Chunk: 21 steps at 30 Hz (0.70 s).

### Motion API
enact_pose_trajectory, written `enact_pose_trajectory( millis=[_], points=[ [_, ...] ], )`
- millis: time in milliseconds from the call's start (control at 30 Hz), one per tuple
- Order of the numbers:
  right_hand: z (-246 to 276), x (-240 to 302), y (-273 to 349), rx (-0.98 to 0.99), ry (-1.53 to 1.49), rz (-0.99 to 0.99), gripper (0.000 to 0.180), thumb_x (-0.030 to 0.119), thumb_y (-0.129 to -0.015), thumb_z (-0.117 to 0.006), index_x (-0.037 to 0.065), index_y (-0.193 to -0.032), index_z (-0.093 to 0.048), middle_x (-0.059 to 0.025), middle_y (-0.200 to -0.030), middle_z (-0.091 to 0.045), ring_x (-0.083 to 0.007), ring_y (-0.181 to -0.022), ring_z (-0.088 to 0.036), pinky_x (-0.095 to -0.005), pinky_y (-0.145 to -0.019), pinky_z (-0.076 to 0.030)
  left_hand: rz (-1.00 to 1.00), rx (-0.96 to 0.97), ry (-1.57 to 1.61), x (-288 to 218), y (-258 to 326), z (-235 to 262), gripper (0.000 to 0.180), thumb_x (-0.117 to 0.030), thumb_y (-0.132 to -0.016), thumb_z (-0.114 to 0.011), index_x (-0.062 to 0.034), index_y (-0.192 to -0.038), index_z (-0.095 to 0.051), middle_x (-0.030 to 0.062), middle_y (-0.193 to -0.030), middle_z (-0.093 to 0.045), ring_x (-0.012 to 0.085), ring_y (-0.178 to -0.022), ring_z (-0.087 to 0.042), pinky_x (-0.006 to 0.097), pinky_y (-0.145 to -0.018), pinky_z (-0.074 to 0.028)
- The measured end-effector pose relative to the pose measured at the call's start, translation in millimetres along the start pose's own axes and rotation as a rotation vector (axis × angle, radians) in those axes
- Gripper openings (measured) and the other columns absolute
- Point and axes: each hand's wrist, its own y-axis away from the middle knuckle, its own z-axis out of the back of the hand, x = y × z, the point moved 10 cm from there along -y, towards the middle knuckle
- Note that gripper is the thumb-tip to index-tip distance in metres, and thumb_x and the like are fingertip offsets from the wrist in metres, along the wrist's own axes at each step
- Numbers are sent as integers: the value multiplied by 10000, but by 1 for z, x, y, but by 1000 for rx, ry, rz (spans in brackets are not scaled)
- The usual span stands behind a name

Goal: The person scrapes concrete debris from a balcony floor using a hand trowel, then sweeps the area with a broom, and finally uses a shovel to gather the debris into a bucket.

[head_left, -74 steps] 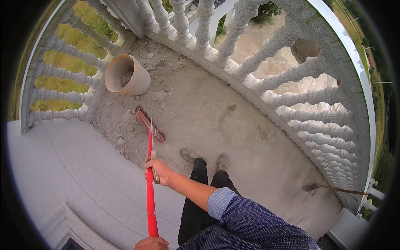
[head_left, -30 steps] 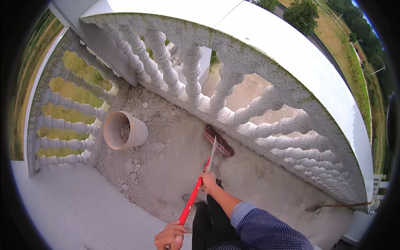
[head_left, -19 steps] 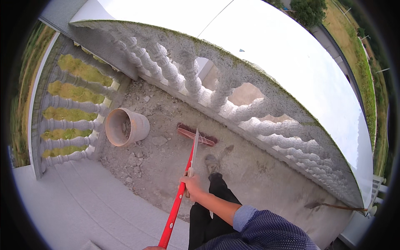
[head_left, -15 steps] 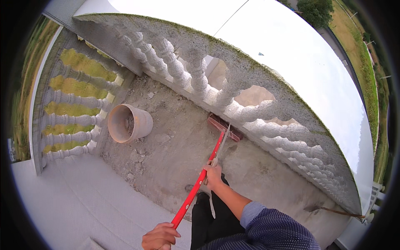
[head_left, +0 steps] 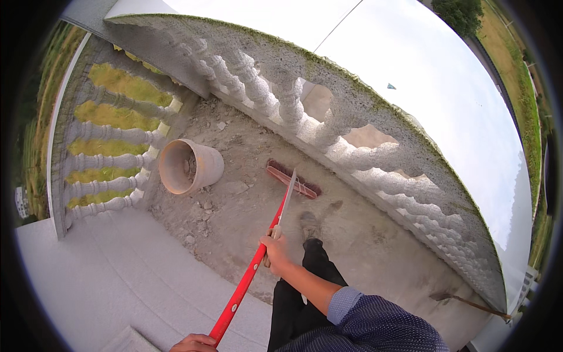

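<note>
A push broom with a dark reddish bristle head (head_left: 302,186) rests on the dusty floor in front of me. Its red handle (head_left: 237,296) slants down toward the lower left. My right hand (head_left: 275,253) is wrapped round the middle of that handle. Held along with it is a tool with a light brown grip and a long, narrow grey metal blade (head_left: 287,199), lying alongside the broom handle. Low at the frame's edge, my left hand (head_left: 194,344) is closed round the broom handle's upper end and is partly cut off.
A dirty, pale bucket (head_left: 210,167) lies tilted on its side, with some rubble inside. Loose rubble (head_left: 202,226) is scattered around it. White balusters (head_left: 293,111) edge the floor ahead and at left. A long-handled tool (head_left: 472,303) leans at the right.
The broom head has come away from the baluster base, toward me and to the left. Both hands have moved left and down with the handle. A foot now shows below the broom.
</note>
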Motion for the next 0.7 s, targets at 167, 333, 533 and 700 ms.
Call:
enact_pose_trajectory(
  millis=[167, 333, 533, 700],
  points=[
    [81, 6, -64, -221, -39, 100, 137, 10, -787, -551, 83, -870, -470, -34, -646, -484, -164, -472, -487, -315, -396, -382, 221, -155, 103, 82, 2, -14, 430, -238, -903, -508, -33, -534, -421, 106, -547, -488, 280, -594, -556, 513, -803, -465],
    [-1, -55, -71, 71, 233, -213, 167, 8, -800, -557, 100, -902, -463, -57, -707, -541, -165, -555, -549, -319, -446, -427, 229, -55, -54, 56, 3, -29, 386, -202, -862, -527, -27, -542, -397, 99, -549, -451, 255, -550, -484, 496, -762, -463],
    [-66, -81, -3, 247, 112, -255, 156, 51, -795, -572, 96, -888, -456, -64, -681, -532, -169, -479, -500, -332, -393, -384, 2, 218, -45, -5, 10, -21, 376, -219, -824, -562, -18, -533, -436, 103, -521, -462, 233, -493, -467, 452, -635, -477],
    [-20, -53, 6, 128, 123, -136, 181, 43, -822, -578, 111, -923, -443, -67, -723, -550, -167, -569, -542, -321, -473, -450, -21, -72, 142, 6, 30, 32, 408, -232, -825, -568, -30, -503, -420, 95, -482, -451, 240, -472, -465, 444, -626, -476]
  ],
)
